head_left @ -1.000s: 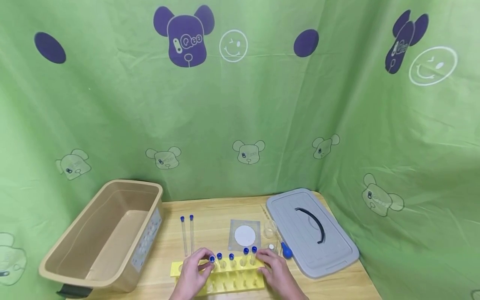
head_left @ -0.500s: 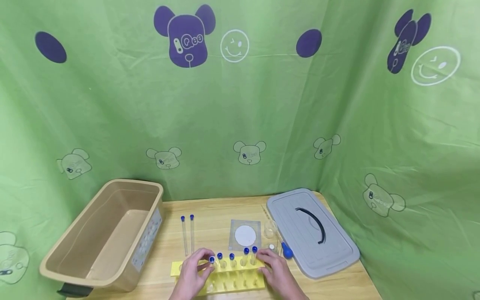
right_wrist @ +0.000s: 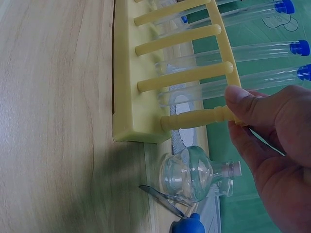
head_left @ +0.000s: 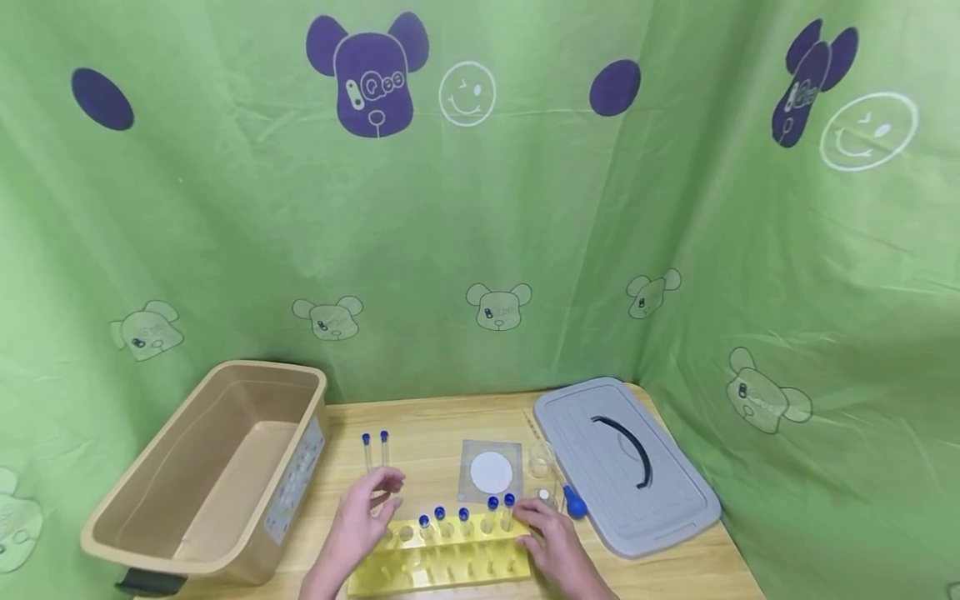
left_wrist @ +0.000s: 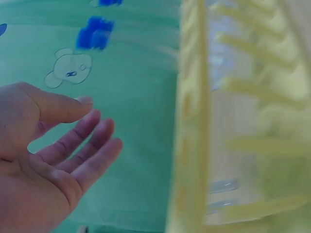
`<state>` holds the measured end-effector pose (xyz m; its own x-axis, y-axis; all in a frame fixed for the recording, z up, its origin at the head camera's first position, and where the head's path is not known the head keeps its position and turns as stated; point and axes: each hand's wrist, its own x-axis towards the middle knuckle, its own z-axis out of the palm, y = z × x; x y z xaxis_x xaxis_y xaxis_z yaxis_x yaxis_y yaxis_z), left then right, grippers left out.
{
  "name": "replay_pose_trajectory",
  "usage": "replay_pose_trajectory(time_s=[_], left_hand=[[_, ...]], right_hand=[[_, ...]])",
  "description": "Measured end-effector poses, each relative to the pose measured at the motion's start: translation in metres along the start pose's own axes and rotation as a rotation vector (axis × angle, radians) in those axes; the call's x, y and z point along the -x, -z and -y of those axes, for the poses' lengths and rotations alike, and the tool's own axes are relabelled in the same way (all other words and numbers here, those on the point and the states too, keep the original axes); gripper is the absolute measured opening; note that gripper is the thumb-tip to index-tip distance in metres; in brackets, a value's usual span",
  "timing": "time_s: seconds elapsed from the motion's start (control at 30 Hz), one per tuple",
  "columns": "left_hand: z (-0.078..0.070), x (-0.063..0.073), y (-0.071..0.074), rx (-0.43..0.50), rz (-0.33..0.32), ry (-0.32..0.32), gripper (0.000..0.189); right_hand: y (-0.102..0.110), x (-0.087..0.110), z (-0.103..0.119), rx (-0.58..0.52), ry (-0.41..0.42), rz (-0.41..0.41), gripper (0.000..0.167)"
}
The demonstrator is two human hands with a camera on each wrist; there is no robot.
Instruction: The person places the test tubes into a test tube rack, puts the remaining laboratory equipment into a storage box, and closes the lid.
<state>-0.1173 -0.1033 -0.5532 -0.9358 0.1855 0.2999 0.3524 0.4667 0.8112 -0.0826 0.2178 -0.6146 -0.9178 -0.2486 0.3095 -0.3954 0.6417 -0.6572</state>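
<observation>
A yellow test tube rack point(head_left: 442, 552) stands at the table's front and holds several clear test tubes point(right_wrist: 243, 53) with blue caps. At its right end, my right hand point(head_left: 553, 537) pinches the upper plate between thumb and fingers. My left hand point(head_left: 358, 515) is off the rack's left part, fingers loosely bent and nothing in them; the left wrist view shows a gap between thumb and fingertips. Just beyond its fingers lie two more blue-capped test tubes point(head_left: 385, 450), their lower ends hidden by the hand. Bare holes show at the rack's left end.
A tan bin point(head_left: 202, 467) stands at the left, and a grey lid point(head_left: 600, 450) with a black handle lies at the right. Behind the rack are a white disc on a grey square point(head_left: 491, 472), a stoppered glass bottle point(right_wrist: 187, 172), tweezers point(right_wrist: 165, 199) and a blue rubber bulb point(head_left: 575, 503).
My left hand has let go of the leftmost test tube in the rack and moved left and away from me, toward the two lying tubes. The right hand stays at the rack's end.
</observation>
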Motion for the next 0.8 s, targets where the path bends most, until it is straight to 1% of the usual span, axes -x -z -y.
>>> replay_pose_trajectory(time_s=[0.07,0.13,0.23,0.27,0.33,0.43,0.6,0.7,0.8], left_hand=[[0.001,-0.011,0.006,-0.027,-0.019,-0.005,0.036],[0.003,-0.022,0.010,-0.039,-0.034,0.005,0.033],[0.008,-0.036,0.015,-0.061,-0.041,0.041,0.028],[0.010,-0.041,0.016,-0.065,-0.041,0.063,0.027],[0.014,-0.050,0.017,-0.071,-0.040,0.090,0.025],[0.019,-0.062,0.019,-0.097,-0.028,0.102,0.024],[0.030,-0.080,0.018,-0.180,0.021,0.110,0.026],[0.038,-0.090,0.016,-0.221,0.051,0.145,0.028],[0.047,-0.098,0.015,-0.239,0.075,0.198,0.031]], right_hand=[[0.000,0.000,-0.001,-0.002,0.003,-0.004,0.042],[-0.001,0.000,-0.002,-0.009,0.010,-0.014,0.042],[-0.003,0.001,-0.002,-0.017,0.031,-0.029,0.043],[-0.003,0.001,-0.002,-0.024,0.036,-0.030,0.043],[-0.003,0.001,-0.002,-0.048,0.033,-0.029,0.043],[-0.002,0.001,-0.001,-0.073,0.017,-0.021,0.043],[0.000,0.002,-0.001,-0.050,0.000,-0.003,0.040],[0.001,0.003,-0.001,-0.050,0.006,0.004,0.039],[0.000,0.003,-0.001,-0.059,0.013,0.005,0.040]])
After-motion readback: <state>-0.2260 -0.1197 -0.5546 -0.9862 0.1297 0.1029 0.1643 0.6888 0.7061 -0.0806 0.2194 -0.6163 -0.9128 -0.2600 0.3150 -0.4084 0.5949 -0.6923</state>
